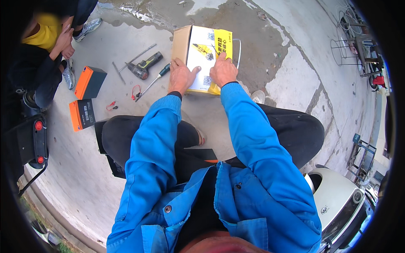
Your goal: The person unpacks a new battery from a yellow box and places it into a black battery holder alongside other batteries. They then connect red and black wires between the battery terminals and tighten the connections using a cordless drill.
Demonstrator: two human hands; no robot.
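A cardboard carton (198, 57) with a white and yellow printed top and a bare brown left side rests on the ground ahead of me. My left hand (182, 76) lies on the carton's left edge, thumb stretched out across the white top. Closed near the yellow strip, my right hand (223, 70) has a thin dark pointed tool (215, 49) sticking up past its fingers; its exact kind cannot be made out. A screwdriver (153, 82) with a dark green handle lies just left of my left hand.
Left of the carton are a cordless drill (144, 66), metal rods (118, 73), red wire leads (136, 91) and two orange-and-black batteries (90, 82). Another person (50, 42) crouches at the far left. A white vehicle (337, 202) stands at the lower right.
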